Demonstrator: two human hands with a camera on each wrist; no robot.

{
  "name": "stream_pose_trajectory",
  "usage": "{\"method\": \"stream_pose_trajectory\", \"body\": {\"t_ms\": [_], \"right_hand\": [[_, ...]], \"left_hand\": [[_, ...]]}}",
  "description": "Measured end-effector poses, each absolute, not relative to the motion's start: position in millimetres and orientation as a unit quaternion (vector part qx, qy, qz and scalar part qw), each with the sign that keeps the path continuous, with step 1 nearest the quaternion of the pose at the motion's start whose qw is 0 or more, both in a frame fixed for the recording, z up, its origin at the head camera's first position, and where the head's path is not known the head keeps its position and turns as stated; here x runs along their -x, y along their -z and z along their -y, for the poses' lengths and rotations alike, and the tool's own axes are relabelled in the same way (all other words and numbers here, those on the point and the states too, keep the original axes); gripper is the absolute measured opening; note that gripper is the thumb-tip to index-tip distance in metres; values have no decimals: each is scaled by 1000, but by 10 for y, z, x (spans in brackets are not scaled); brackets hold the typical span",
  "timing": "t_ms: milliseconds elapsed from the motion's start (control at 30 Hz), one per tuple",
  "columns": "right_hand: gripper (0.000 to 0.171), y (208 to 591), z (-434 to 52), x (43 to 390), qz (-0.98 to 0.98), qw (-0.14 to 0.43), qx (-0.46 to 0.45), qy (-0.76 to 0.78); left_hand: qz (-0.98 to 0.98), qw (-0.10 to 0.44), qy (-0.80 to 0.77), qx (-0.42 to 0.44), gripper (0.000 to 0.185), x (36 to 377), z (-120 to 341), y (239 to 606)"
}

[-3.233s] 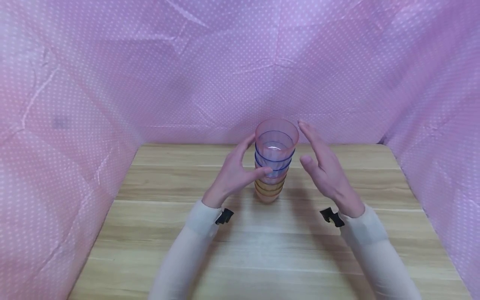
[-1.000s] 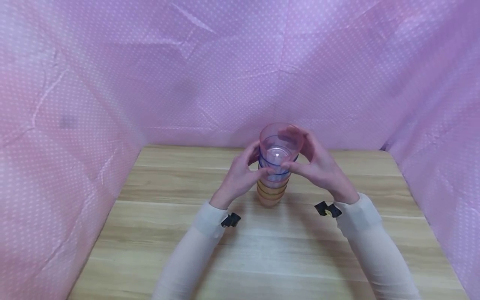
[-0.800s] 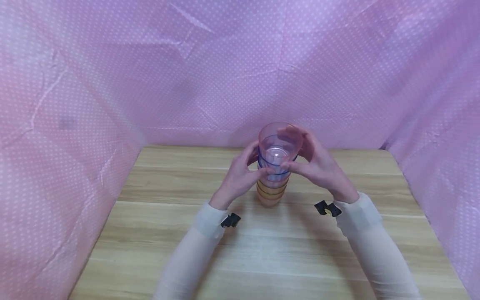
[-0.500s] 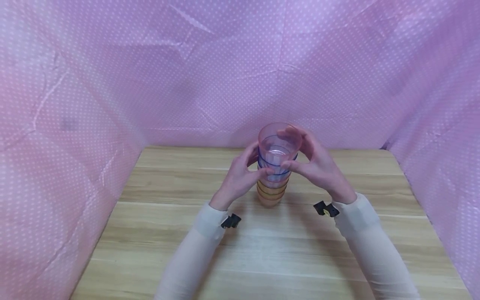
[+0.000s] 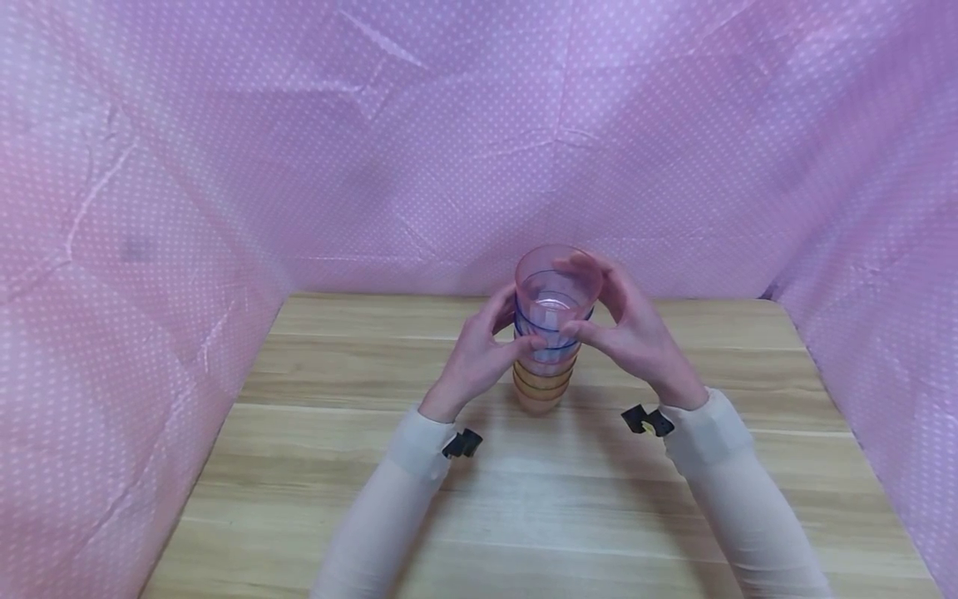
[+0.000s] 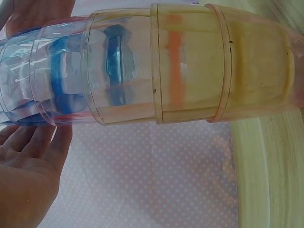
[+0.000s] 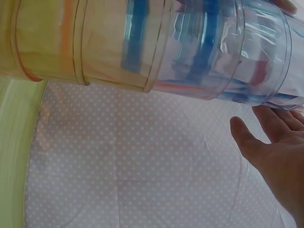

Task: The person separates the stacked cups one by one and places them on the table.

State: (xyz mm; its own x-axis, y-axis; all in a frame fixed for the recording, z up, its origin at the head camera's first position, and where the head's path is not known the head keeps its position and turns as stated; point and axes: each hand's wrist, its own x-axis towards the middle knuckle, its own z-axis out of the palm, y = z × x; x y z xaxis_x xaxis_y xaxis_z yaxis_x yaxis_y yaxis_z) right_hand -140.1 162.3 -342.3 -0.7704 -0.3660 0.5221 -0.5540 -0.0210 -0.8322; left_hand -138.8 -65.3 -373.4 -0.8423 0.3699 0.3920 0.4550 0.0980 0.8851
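Since 3.2 s ago, the right hand (image 5: pixel 636 333) has been closed onto the top pink cup (image 5: pixel 557 283). Both grips are clamped: the left hand (image 5: pixel 479 353) steadies the cup stack (image 5: pixel 545 366) at frame centre.

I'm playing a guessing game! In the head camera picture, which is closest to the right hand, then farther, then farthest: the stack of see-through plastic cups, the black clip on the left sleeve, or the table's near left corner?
1. Stack of see-through plastic cups: touching the right hand, centre.
2. Black clip on the left sleeve: lower left.
3. Wooden table's near left corner: bottom left.
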Motion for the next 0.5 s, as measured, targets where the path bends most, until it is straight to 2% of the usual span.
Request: {"method": "stream_pose_trajectory", "body": {"t_ms": [300,500], "right_hand": [[83,3437,-1616,1391,681,78,-324,-652],[79,3443,-1611,1391,669,82,-328,-661]], "left_hand": [[739,33,612,280,73,1381,644,3749],[737,36,614,281,97,1379,640,3763]]}}
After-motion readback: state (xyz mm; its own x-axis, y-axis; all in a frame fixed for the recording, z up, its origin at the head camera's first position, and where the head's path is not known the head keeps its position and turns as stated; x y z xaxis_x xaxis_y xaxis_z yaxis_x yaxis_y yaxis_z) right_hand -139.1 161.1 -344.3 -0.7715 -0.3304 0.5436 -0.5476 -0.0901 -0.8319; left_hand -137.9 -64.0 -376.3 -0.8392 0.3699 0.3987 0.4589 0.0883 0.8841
